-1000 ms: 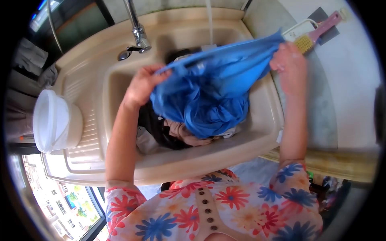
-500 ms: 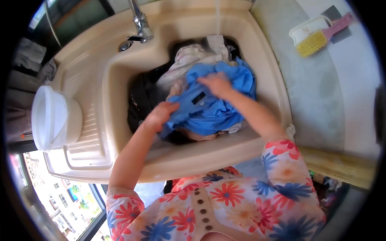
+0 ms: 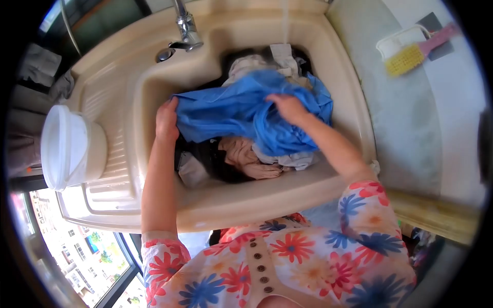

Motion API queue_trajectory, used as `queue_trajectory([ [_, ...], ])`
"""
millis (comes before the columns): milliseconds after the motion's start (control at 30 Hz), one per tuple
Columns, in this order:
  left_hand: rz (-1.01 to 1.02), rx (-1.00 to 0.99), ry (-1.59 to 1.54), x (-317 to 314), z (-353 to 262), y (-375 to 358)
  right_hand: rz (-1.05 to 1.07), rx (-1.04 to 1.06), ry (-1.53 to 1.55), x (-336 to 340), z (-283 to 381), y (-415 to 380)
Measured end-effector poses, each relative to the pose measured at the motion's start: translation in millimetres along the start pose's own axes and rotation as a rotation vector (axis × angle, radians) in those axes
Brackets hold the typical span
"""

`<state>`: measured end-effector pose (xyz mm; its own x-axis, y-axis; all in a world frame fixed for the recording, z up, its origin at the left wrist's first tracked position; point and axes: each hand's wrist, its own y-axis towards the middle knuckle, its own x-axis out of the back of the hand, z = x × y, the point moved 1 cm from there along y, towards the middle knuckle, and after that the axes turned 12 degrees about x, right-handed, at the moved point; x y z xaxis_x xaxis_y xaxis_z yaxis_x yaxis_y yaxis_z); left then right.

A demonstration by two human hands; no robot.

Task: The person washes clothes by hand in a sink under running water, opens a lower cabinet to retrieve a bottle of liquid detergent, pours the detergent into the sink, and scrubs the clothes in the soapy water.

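Observation:
A blue garment [image 3: 221, 110], perhaps a shirt, is stretched between my hands over the sink basin [image 3: 149, 110]. At the basin's left side, my left hand [image 3: 167, 120] is closed on one edge of the cloth. My right hand [image 3: 288, 108] grips a bunched part further right; its fingertips are partly hidden by folds. Beneath lie a beige garment [image 3: 246, 156], a whitish garment [image 3: 249, 65] and dark cloth [image 3: 215, 167]. A thin stream of water [image 3: 285, 23] runs down at the back of the basin.
A chrome faucet [image 3: 187, 33] stands at the back left. On the ribbed drainboard [image 3: 115, 169] sits a white plastic bucket [image 3: 77, 149]. To the right, a yellow-bristled brush [image 3: 405, 60] with a pink handle lies by a white soap dish [image 3: 400, 38]. A window [image 3: 77, 251] is at lower left.
My left hand has moved left and up, drawing the blue garment out wide. The label seen before is out of sight, and the beige cloth below is more exposed.

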<state>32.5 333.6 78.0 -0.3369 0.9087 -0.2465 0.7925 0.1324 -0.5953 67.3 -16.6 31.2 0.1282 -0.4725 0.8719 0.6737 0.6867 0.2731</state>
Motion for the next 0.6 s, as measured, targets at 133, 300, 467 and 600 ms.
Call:
queue_trajectory([
  [133,-0.281,-0.225,0.795,0,7,3,-0.247,-0.622,0.489,33,1,16],
  [300,-0.507,-0.928,1.3,-66,1,-40,0.297,-0.513,0.129,15,49,-29],
  [467,-0.196,-0.8,1.353,-98,45,-30,0.26,-0.341,0.469,46,107,-26],
  [600,-0.15,-0.788,1.304,-86,47,-30,0.634,-0.352,0.261,45,141,-28],
])
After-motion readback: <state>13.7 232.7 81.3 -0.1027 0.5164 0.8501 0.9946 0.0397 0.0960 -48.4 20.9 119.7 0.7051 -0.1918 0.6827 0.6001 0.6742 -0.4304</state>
